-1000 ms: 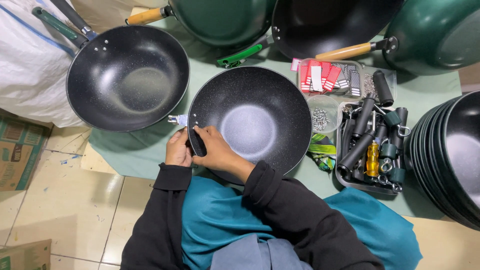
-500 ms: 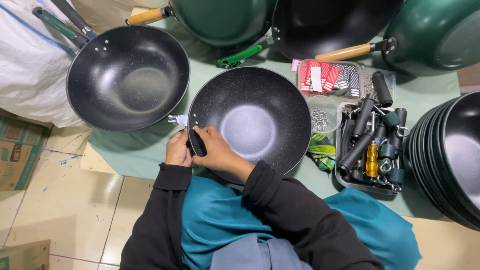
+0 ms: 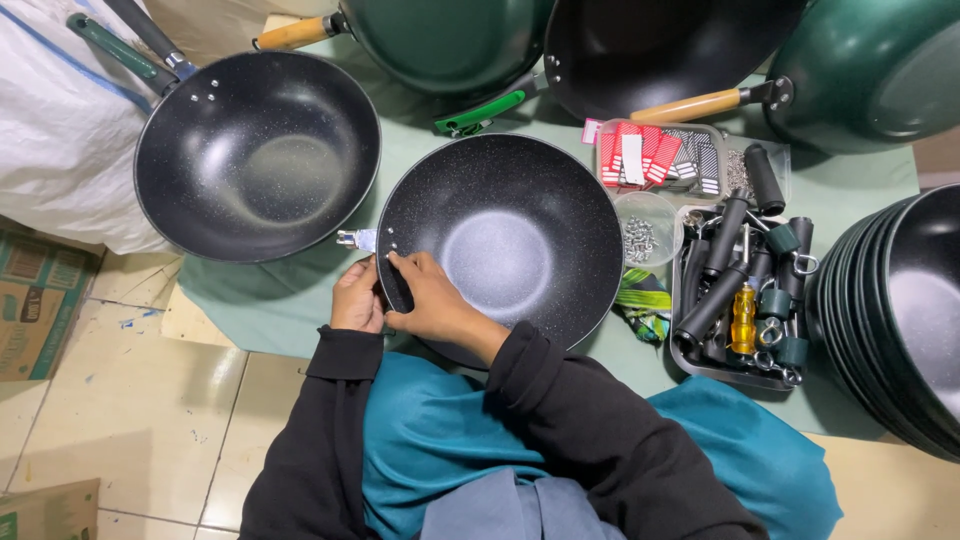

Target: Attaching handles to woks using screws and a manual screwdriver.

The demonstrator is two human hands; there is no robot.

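Observation:
A black speckled wok (image 3: 500, 245) without a handle rests in front of me on a green cloth (image 3: 300, 290). A small metal handle bracket (image 3: 357, 239) sticks out from its left rim. My left hand (image 3: 357, 298) grips the outside of the rim just below that bracket. My right hand (image 3: 430, 300) lies over the rim, with its fingers pressed on the inner wall by the rivets. Both sleeves are black, over a teal lap.
A second black wok (image 3: 255, 155) with a dark handle sits at left. Green woks with wooden handles (image 3: 690, 105) line the back. A tray (image 3: 745, 290) of black handles and a yellow screwdriver, a cup of screws (image 3: 640, 235) and stacked woks (image 3: 900, 310) are at right.

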